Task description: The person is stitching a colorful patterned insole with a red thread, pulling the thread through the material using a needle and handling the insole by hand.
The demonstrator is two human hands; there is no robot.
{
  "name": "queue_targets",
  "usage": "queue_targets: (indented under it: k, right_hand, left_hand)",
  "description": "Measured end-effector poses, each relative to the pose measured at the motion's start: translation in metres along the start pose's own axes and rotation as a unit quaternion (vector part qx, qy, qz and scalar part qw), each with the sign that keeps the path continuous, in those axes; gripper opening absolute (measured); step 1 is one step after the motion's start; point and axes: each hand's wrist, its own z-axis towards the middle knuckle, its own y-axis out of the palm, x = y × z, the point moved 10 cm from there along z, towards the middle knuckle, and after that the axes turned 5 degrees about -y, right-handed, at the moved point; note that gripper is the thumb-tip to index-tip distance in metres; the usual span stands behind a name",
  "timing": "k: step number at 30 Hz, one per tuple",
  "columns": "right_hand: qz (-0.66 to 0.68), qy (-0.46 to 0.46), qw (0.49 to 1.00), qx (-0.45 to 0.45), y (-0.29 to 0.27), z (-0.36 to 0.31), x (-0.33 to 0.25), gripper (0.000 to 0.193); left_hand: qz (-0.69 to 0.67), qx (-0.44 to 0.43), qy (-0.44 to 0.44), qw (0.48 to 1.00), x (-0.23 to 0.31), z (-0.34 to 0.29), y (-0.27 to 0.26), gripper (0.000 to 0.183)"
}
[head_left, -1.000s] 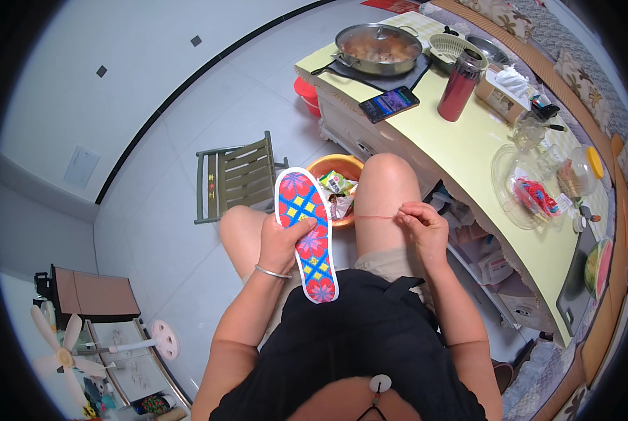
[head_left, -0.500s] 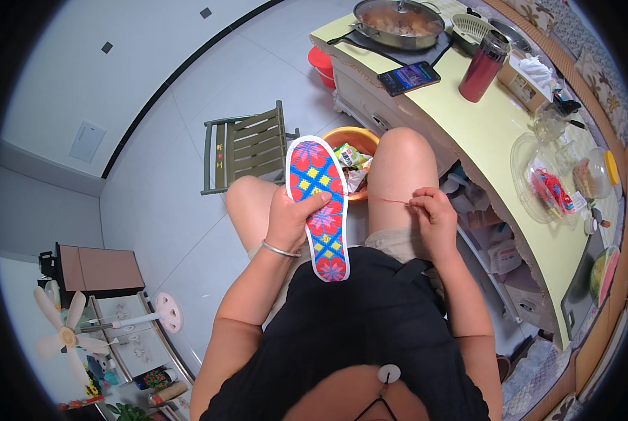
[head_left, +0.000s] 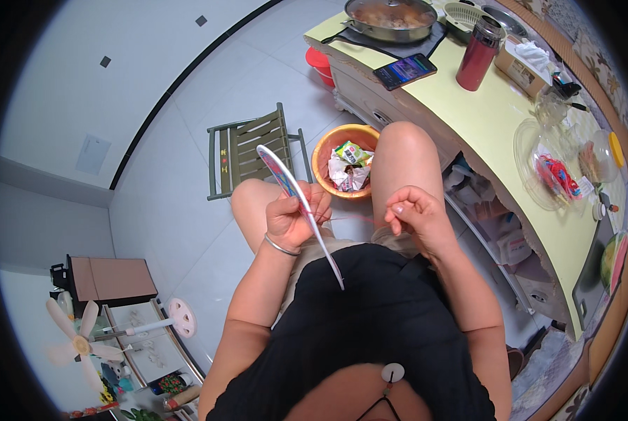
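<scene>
My left hand (head_left: 288,222) is closed around a shoe insole (head_left: 282,173) above my lap. The insole is turned nearly edge-on, so mostly its white rim shows, with a sliver of the red and blue stitched pattern. A thin red thread (head_left: 359,217) runs from it, slightly slack, toward my right hand (head_left: 422,220). That hand is held over my right thigh with its fingers curled and pinched at the thread's end. Whether a needle is there is too small to tell.
An orange wastebasket (head_left: 321,165) with wrappers stands beyond my knees, beside a folding stool (head_left: 254,151). On the yellow counter (head_left: 461,116) to the right are a phone (head_left: 405,71), a red thermos (head_left: 479,59), a lidded pan (head_left: 391,28) and a plastic container with red thread (head_left: 558,177).
My left hand has tilted the insole from its patterned face to nearly edge-on. My right hand has moved slightly left and lower, and its fingers have shifted on the thread.
</scene>
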Motion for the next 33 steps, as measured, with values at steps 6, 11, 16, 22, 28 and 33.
queue_targets:
  k: [6, 11, 16, 22, 28, 33]
  right_hand:
    - [-0.103, -0.184, 0.976, -0.047, 0.064, 0.015, -0.042, 0.016]
    - [-0.303, -0.365, 0.878, -0.067, 0.109, 0.008, -0.089, 0.015]
    - [-0.043, -0.144, 0.989, -0.007, 0.059, 0.037, -0.054, 0.005]
    - [0.395, 0.012, 0.917, -0.052, 0.063, 0.045, -0.016, 0.004]
    - [0.069, -0.148, 0.985, 0.045, 0.038, 0.038, -0.056, 0.015]
    - [-0.269, -0.371, 0.886, -0.075, 0.114, 0.006, -0.093, 0.018]
  left_hand:
    - [0.004, -0.017, -0.021, 1.000, -0.008, 0.005, 0.008, 0.018]
    - [0.002, -0.013, -0.025, 1.000, -0.011, 0.007, 0.013, 0.018]
    - [-0.017, 0.008, -0.012, 1.000, -0.006, -0.001, 0.006, 0.019]
    - [-0.044, -0.004, -0.014, 0.999, -0.014, 0.005, 0.011, 0.020]
    - [-0.074, -0.022, -0.008, 0.997, -0.013, 0.002, 0.014, 0.018]
    - [-0.061, 0.058, -0.003, 0.996, -0.015, 0.001, -0.005, 0.016]
